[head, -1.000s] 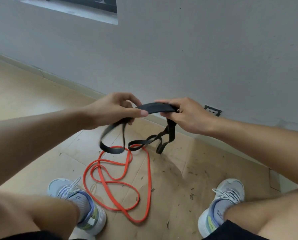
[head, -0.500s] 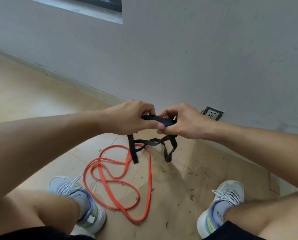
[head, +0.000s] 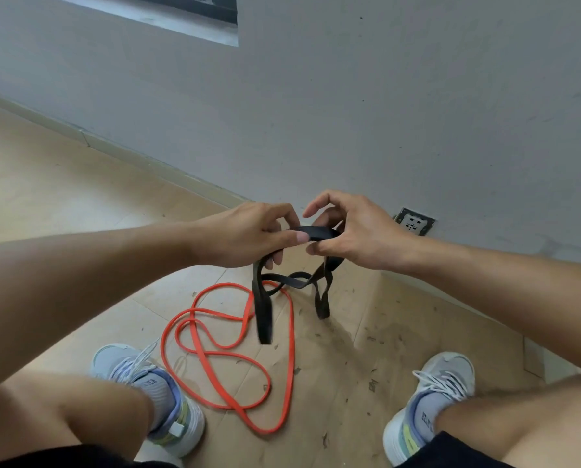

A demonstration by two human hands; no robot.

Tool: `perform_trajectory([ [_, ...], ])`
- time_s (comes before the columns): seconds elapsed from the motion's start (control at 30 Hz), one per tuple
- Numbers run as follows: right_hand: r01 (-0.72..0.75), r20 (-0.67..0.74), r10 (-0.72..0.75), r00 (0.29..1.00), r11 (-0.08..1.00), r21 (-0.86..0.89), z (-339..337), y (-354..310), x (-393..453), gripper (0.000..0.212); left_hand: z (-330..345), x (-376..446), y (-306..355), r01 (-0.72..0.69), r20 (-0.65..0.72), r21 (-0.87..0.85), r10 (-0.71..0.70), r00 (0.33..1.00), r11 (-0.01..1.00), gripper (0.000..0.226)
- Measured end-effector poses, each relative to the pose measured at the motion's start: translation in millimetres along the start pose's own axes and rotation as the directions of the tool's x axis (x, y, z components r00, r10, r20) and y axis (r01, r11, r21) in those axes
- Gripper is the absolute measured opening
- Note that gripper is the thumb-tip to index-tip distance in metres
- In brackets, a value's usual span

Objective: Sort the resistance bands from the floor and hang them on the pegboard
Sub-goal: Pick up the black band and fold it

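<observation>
A black resistance band [head: 263,312] hangs in twisted loops from both of my hands, above the floor. My left hand [head: 252,236] pinches its top fold between thumb and fingers. My right hand [head: 353,234] grips the same fold from the right, with its upper fingers spread. An orange resistance band [head: 235,358] lies in tangled loops on the floor between my feet, under the black one. The pegboard is not in view.
I squat close to a grey wall [head: 383,96] with a socket [head: 414,221] low on it. My left shoe [head: 154,396] and right shoe [head: 431,407] flank the orange band. Brown cardboard [head: 400,336] with small debris covers the floor here.
My hands came together from apart, gathering the black band's top into a short fold. Its hanging loops bunched and dropped lower. My right fingers have spread since half a second ago.
</observation>
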State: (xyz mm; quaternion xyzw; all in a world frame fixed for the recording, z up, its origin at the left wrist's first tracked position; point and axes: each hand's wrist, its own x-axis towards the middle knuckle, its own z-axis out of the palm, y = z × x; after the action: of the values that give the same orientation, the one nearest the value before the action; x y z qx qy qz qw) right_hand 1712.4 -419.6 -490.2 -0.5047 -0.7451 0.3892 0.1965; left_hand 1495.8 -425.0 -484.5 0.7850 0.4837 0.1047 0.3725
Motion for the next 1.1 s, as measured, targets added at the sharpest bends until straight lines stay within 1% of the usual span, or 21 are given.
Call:
perform_trajectory([
  [0.07,0.009,-0.012,-0.009,1.000,1.000,-0.002,1,-1,-1,0.043,0,0,2,-0.001,-0.023,0.041,0.002,1.000,0.999,0.030],
  [0.13,0.023,-0.018,-0.023,1.000,1.000,-0.013,2,-2,-1,0.043,1,1,4,-0.020,-0.064,0.107,0.027,0.998,0.994,0.028],
  [0.17,0.029,-0.015,-0.030,0.999,0.999,-0.015,2,-3,-2,0.042,1,1,5,-0.031,-0.088,0.104,0.041,0.995,0.994,0.026],
  [0.27,0.016,0.005,-0.016,1.000,0.999,-0.050,3,-1,-1,0.036,2,1,9,-0.079,-0.185,0.004,0.079,0.980,0.997,0.016],
  [0.37,-0.031,0.043,0.036,0.998,0.993,-0.114,7,8,-1,0.020,-2,-3,20,-0.126,-0.262,-0.101,0.096,0.960,0.987,0.013],
  [0.43,-0.057,0.053,0.063,0.997,0.993,-0.107,8,15,0,0.010,-6,-5,25,-0.149,-0.271,-0.190,0.094,0.958,0.971,0.013],
  [0.53,-0.065,0.037,0.069,0.997,0.994,-0.090,6,23,4,0.006,-12,-8,24,-0.121,-0.259,-0.226,0.060,0.964,0.967,0.013],
  [0.6,-0.045,0.005,0.045,0.999,0.996,-0.073,3,24,5,0.010,-17,-9,19,-0.068,-0.240,-0.219,0.013,0.971,0.973,0.017],
  [0.67,-0.018,-0.044,0.016,0.999,0.998,-0.055,0,21,5,0.018,-19,-10,14,-0.015,-0.208,-0.215,-0.030,0.978,0.977,0.027],
  [0.73,0.007,-0.075,-0.011,0.997,0.999,-0.049,-3,15,3,0.031,-18,-9,10,0.034,-0.175,-0.182,-0.067,0.982,0.983,0.038],
  [0.8,0.026,-0.074,-0.028,0.997,0.999,-0.036,-4,8,2,0.044,-14,-7,9,0.068,-0.156,-0.131,-0.089,0.984,0.989,0.041],
  [0.87,0.046,-0.054,-0.047,0.997,0.999,-0.030,-3,1,1,0.043,-9,-4,11,0.069,-0.155,-0.104,-0.085,0.984,0.992,0.038],
  [0.93,0.073,-0.037,-0.075,0.997,0.996,-0.053,0,-3,1,0.038,-5,-1,12,0.049,-0.171,-0.099,-0.065,0.983,0.994,0.034],
  [1.0,0.093,-0.039,-0.097,0.995,0.991,-0.096,2,-4,0,0.032,-3,1,13,0.026,-0.209,-0.071,-0.041,0.977,0.997,0.027],
  [1.1,0.121,-0.083,-0.136,0.987,0.978,-0.171,3,-3,-1,0.027,-2,1,13,-0.013,-0.296,-0.025,0.005,0.955,1.000,0.021],
])
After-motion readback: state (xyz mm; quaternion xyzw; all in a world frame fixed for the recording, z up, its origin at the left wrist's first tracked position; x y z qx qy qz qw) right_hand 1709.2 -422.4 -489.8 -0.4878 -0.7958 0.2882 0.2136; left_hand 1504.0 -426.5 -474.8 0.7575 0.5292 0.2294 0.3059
